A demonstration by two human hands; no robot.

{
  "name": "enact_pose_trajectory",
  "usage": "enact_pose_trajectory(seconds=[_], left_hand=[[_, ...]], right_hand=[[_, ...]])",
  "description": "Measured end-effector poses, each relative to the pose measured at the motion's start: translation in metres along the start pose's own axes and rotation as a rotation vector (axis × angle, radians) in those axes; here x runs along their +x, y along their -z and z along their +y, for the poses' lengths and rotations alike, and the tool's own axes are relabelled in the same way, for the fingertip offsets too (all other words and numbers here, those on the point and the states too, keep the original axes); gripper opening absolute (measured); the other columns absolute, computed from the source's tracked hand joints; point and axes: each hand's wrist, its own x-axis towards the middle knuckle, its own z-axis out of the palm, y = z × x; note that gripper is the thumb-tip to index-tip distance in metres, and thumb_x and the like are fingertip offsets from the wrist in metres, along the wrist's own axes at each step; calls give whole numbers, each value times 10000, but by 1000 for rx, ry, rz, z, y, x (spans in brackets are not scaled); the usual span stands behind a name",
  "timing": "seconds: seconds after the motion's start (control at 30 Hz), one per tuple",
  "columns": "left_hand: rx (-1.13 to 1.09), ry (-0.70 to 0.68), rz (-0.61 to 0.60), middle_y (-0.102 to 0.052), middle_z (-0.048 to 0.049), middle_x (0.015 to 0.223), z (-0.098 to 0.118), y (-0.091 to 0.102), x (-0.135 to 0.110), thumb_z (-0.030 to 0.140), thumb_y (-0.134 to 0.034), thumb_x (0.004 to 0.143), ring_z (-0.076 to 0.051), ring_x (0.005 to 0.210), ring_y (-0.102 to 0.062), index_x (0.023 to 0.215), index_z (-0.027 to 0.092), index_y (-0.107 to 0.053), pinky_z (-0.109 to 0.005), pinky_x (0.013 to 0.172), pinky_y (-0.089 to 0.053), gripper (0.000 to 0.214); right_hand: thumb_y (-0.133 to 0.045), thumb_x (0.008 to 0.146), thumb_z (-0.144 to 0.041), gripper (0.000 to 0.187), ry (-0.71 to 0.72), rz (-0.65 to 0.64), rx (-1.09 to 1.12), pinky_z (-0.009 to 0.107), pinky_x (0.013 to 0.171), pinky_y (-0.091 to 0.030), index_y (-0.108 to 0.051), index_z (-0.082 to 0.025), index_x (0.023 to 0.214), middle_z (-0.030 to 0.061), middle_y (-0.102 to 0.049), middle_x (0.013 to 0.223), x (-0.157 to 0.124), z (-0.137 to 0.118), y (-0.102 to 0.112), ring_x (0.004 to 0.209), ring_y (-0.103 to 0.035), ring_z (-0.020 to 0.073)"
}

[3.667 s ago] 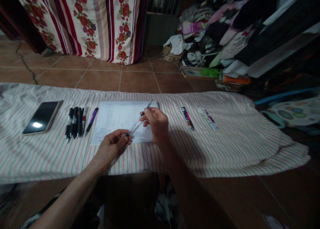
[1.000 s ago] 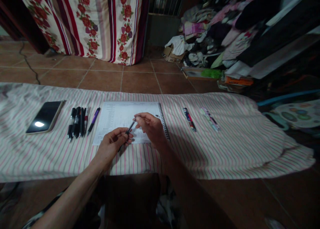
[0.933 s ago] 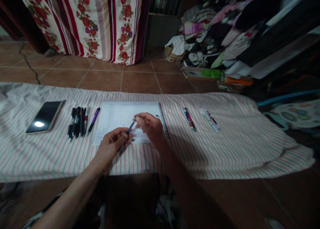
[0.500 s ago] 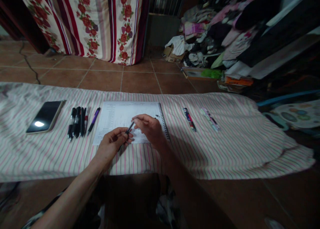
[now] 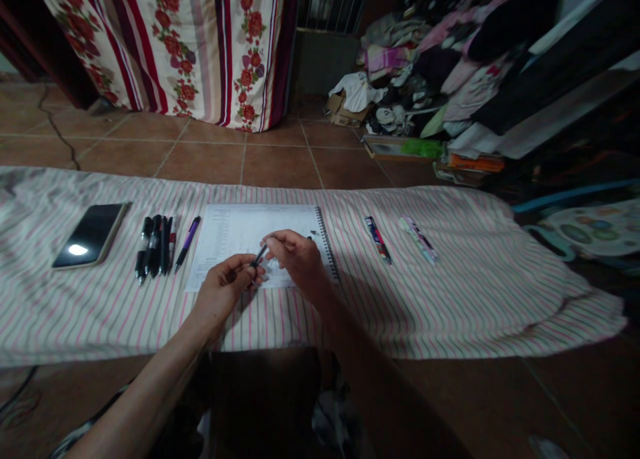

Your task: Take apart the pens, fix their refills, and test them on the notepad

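Over the lower part of a spiral notebook [image 5: 220,229], my left hand [image 5: 227,279] is closed round a dark pen [image 5: 259,254]. My right hand [image 5: 295,255] pinches the upper end of that same pen, which slants up to the right between both hands. Small dark pieces lie on the page by the spiral binding, partly hidden behind my right hand. Just left of the notebook is a purple and black pen [image 5: 188,243]. Beside it lies a row of several mostly black pens [image 5: 156,245].
A phone [image 5: 91,235] lies at the left on the striped cloth [image 5: 475,299]. To the right are a dark patterned pen [image 5: 379,240] and a pale patterned pen [image 5: 420,239]. Beyond are a floral curtain [image 5: 210,52] and heaped clothes [image 5: 410,65].
Both hands keep hold of the pen, with only a very slight shift in their position. The pens and phone on the cloth stay where they were.
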Motion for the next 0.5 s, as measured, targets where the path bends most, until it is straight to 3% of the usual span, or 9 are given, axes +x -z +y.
enact_pose_trajectory(seconds=[0.2, 0.3, 0.4, 0.5], left_hand=[[-2, -11, -2, -671, -32, 709, 5, -7, 0, 280, -733, 610, -116, 606, -574, 833, 132, -642, -250, 619, -433, 282], [-6, -20, 8, -668, -28, 697, 5, -8, 1, 254, -716, 622, -103, 585, -564, 823, 125, -642, -249, 625, -440, 250], [-6, -23, 16, -667, -23, 686, 5, -9, 2, 228, -702, 629, -93, 568, -557, 823, 119, -634, -236, 610, -438, 232], [3, -15, 14, -672, -25, 692, 4, -10, 3, 224, -699, 631, -90, 565, -556, 828, 116, -628, -232, 605, -438, 235]], right_hand=[[-551, 765, -406, 295, 16, 83, 72, 185, 441, -403, -614, -171, 932, 45, -688, 822, 8, 0, 16, 615, -613, 105], [-570, 739, -411, 305, -2, 261, 18, 186, 443, -399, -617, -162, 908, 47, -684, 786, 14, 5, 35, 599, -604, 110], [-577, 715, -388, 301, 0, 403, -145, 217, 504, -433, -625, -152, 894, 41, -662, 725, 15, 13, 57, 603, -596, 129], [-537, 727, -340, 249, 15, 433, -456, 253, 588, -448, -650, -174, 875, 25, -655, 693, 13, 19, 73, 620, -588, 146]])
